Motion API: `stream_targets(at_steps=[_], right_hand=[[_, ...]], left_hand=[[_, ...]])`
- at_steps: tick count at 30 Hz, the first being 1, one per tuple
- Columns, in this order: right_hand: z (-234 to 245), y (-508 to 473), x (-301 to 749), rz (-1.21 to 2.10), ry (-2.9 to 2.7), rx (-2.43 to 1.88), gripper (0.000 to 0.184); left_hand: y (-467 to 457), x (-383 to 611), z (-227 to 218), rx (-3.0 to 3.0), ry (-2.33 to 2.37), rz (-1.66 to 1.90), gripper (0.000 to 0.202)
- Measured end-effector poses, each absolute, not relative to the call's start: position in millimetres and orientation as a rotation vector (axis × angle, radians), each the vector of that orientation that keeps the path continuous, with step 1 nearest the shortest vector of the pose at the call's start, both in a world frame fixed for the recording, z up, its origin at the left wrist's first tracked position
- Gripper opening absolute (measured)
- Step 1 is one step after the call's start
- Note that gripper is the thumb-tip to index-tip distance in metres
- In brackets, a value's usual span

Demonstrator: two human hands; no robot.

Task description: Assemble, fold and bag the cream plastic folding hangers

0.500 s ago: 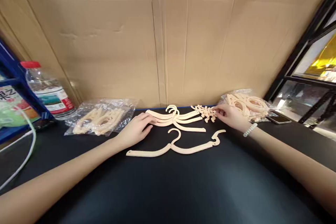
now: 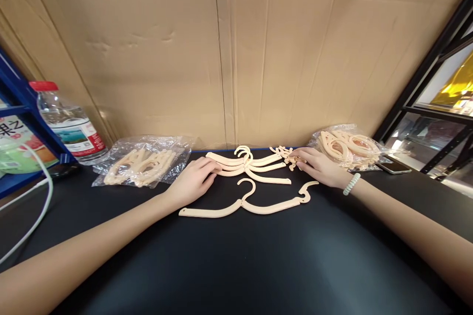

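A cream plastic hanger (image 2: 271, 206) lies spread on the black table, its hook upward. At its right end sits a small curved hook piece (image 2: 305, 192); the left end has a bare hole. Behind it are several stacked hangers (image 2: 268, 175) of the same kind. My left hand (image 2: 195, 177) rests at the stack's left end, fingers stretched out and touching it. My right hand (image 2: 320, 166) reaches over a heap of small hook pieces (image 2: 283, 151), fingers lowered and apart among them. The fingertips partly cover the heap, and no piece shows lifted.
Clear plastic bags of cream parts lie at left (image 2: 142, 165) and right (image 2: 347, 145). A red-capped bottle (image 2: 70, 123) stands far left near a white cable (image 2: 46, 202). A phone (image 2: 394, 165) lies at right. A cardboard wall (image 2: 166, 59) rises behind the table.
My right hand has moved slightly left and down over the heap, its fingers flatter and covering more pieces. My left hand stays at the hanger stack. The view has tilted slightly.
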State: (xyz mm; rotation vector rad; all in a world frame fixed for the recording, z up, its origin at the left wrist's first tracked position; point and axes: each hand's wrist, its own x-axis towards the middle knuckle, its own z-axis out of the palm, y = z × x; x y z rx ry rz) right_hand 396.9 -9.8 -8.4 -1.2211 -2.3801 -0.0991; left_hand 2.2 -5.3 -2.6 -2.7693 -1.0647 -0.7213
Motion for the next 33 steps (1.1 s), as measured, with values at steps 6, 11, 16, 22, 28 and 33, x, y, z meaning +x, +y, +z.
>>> stream_targets(at_steps=[6, 11, 16, 22, 28, 33], right_hand=[[-12, -9, 398, -0.149, -2.511, -1.287, 0.04], [-14, -7, 399, -0.213, -2.452, -1.265, 0.038], [-13, -7, 396, -0.189, -2.377, -1.218, 0.037], [-5, -11, 391, -0.197, -2.237, -1.188, 0.031], [-1, -14, 388, -0.245, -2.015, -1.186, 0.022], [1, -16, 385, -0.245, -1.767, -1.21, 0.02]], left_hand=[[-6, 4, -3, -2.743, -1.043, -0.724, 0.021], [-6, 3, -4, -2.732, -1.034, -0.723, 0.022], [-6, 2, -4, -2.729, -1.025, -0.719, 0.021], [-6, 3, -3, -2.727, -1.024, -0.715, 0.02], [-6, 3, -4, -2.726, -1.026, -0.72, 0.022], [-6, 3, -3, -2.731, -1.026, -0.726, 0.022]])
